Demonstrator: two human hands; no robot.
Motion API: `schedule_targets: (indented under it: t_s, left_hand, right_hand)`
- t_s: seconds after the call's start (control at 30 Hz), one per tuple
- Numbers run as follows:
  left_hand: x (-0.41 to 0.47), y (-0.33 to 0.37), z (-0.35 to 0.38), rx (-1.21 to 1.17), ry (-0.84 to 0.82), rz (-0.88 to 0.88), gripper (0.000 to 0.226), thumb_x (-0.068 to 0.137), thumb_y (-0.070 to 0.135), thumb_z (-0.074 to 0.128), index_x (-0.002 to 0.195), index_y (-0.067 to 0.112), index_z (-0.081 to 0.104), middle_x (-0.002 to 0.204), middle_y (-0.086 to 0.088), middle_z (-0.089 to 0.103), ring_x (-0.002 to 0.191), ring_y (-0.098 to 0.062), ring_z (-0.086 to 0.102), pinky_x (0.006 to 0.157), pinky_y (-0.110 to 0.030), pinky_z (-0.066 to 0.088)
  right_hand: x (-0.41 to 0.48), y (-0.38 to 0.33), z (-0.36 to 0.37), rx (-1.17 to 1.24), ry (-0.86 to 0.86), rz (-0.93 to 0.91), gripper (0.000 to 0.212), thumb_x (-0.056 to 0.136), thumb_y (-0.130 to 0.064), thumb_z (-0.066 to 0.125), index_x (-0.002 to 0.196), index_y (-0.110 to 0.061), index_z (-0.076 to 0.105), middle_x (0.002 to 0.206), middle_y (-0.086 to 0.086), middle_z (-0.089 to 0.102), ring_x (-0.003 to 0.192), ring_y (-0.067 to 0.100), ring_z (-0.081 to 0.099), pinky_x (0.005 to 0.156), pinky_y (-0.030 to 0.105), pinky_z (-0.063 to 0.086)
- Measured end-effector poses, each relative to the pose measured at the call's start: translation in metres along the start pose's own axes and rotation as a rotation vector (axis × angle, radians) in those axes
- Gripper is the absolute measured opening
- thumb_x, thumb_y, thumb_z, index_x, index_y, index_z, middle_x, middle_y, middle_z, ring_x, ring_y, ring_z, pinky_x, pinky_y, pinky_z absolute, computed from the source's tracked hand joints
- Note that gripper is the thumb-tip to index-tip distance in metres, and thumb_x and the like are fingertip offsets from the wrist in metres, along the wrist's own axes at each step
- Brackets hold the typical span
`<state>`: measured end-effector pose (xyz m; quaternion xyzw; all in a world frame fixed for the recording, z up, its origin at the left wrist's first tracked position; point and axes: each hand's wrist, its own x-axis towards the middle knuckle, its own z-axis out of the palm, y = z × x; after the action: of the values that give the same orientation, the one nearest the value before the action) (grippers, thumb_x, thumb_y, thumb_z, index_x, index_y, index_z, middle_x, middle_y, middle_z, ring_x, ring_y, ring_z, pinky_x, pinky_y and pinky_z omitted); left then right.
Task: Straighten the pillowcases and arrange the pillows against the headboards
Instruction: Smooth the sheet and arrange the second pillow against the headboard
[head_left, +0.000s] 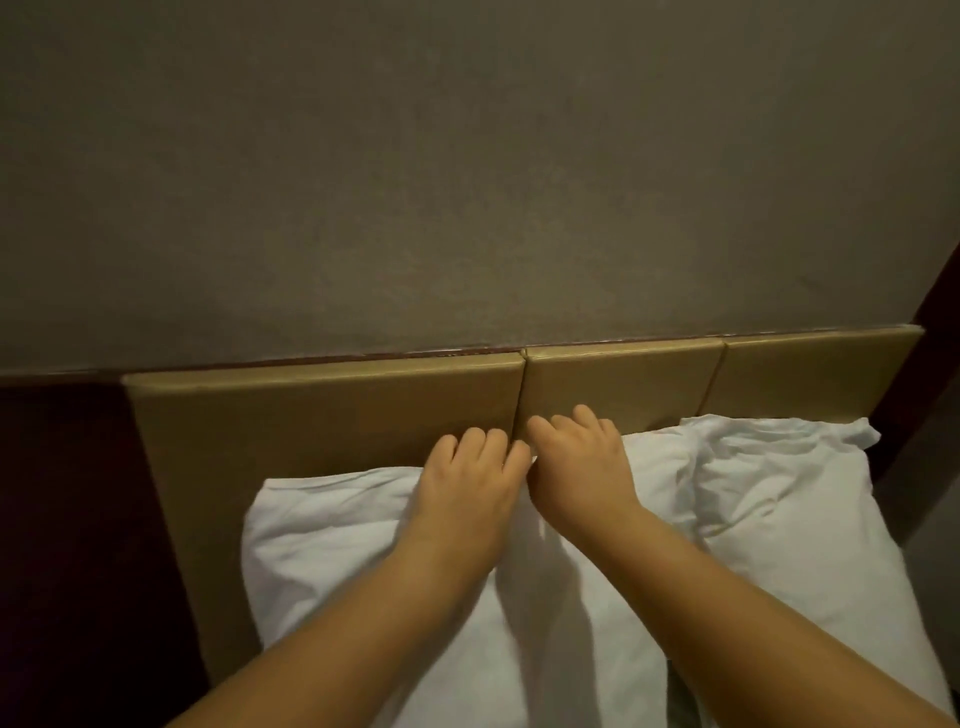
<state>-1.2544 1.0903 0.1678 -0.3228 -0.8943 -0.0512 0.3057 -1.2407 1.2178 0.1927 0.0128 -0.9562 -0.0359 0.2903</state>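
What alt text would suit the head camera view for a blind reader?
A left hand and right hand, side by side, curl their fingers over the top edge of a white pillow against a tan headboard. A creased second pillow lies to its right.

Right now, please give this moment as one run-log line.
left hand: grips top edge of left pillow | right hand: grips same edge | right pillow: wrinkled, against headboard

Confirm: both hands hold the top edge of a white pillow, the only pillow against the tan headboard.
Not the only one. The head view shows a second white pillow to its right, against the tan headboard. The left hand and right hand hold the first pillow.
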Motion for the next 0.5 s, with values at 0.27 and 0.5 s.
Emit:
schedule_targets:
  t_s: [0.27, 0.5]
  left_hand:
    - [-0.062, -0.082, -0.054, 0.116, -0.081, -0.123, 0.017, 0.074, 0.029, 0.060, 0.090, 0.024, 0.057, 0.082, 0.003, 0.059, 0.076, -0.019, 0.052, 0.068, -0.032, 0.039]
    - [-0.083, -0.117, -0.085, 0.148, -0.347, -0.233, 0.009, 0.080, 0.029, 0.049, 0.081, 0.026, 0.040, 0.088, 0.006, 0.057, 0.086, -0.016, 0.048, 0.081, -0.033, 0.033]
  right_hand:
    - [-0.006, -0.105, -0.001, 0.213, -0.146, -0.070, 0.018, 0.084, -0.042, 0.052, 0.087, -0.025, 0.056, 0.088, -0.004, 0.067, 0.088, 0.020, 0.051, 0.075, 0.035, 0.040]
    - [0.004, -0.126, -0.015, 0.182, -0.035, -0.025, 0.011, 0.093, -0.015, 0.048, 0.084, -0.021, 0.048, 0.084, 0.003, 0.065, 0.076, 0.023, 0.041, 0.064, 0.031, 0.026]
